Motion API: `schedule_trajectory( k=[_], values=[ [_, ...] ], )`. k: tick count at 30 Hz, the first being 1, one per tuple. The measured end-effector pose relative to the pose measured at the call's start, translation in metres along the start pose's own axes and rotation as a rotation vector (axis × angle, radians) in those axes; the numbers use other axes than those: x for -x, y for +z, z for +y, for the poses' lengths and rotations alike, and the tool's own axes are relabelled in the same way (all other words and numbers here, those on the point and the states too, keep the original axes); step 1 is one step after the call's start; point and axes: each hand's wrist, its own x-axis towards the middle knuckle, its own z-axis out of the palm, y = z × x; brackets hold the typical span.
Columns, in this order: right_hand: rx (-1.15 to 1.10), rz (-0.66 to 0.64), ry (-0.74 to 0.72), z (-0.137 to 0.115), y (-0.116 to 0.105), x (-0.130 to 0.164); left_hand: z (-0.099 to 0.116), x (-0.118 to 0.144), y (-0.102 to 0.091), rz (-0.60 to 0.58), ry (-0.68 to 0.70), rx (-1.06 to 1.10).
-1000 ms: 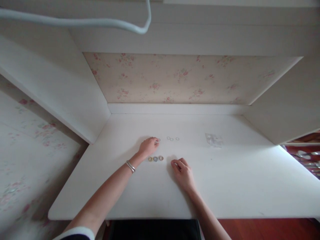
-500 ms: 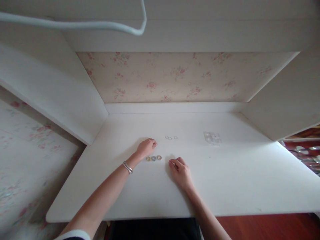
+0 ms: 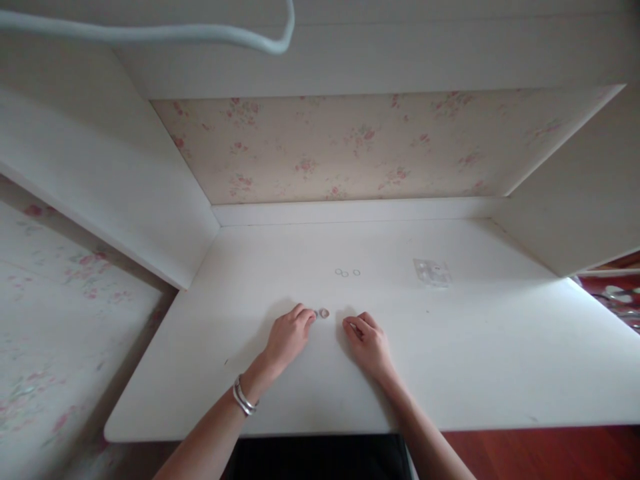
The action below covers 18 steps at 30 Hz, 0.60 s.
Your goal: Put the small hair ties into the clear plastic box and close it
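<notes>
My left hand is low over the white desk, thumb and fingers pinched at a grey ring, which is partly covered by the fingertips. Just right of it lies a brownish ring. A third, gold-toned ring is hidden by this hand. To the right, my right hand rests on the desktop with its fingers curled; whatever may be between them is too small to make out. Farther back are two thin rings that touch or overlap, and one separate thin ring.
A clear plastic bag lies on the desk at the back right. White side panels and a raised back edge bound the desktop. A pale cable hangs across the upper left. Silver bracelets circle my left wrist.
My left hand has come back toward me, from behind the row of rings down onto its left end, covering the gold-toned ring. My right hand stays in place. The view has shifted slightly.
</notes>
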Motion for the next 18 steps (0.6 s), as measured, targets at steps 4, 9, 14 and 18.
schedule_trajectory(
  k=[4,9,14,18],
  values=[
    [-0.016,0.007,0.001,0.001,0.001,0.000,0.000,-0.002,0.003,0.001,0.025,-0.068],
    [-0.020,-0.004,0.008,0.001,0.000,-0.001,0.001,0.003,0.002,0.082,0.020,-0.077],
    [-0.026,-0.008,0.020,-0.001,0.001,-0.001,-0.011,0.009,-0.004,0.253,-0.014,0.147],
    [-0.020,-0.021,0.025,-0.004,0.002,-0.006,-0.031,0.016,-0.005,0.287,-0.163,0.301]
  ],
)
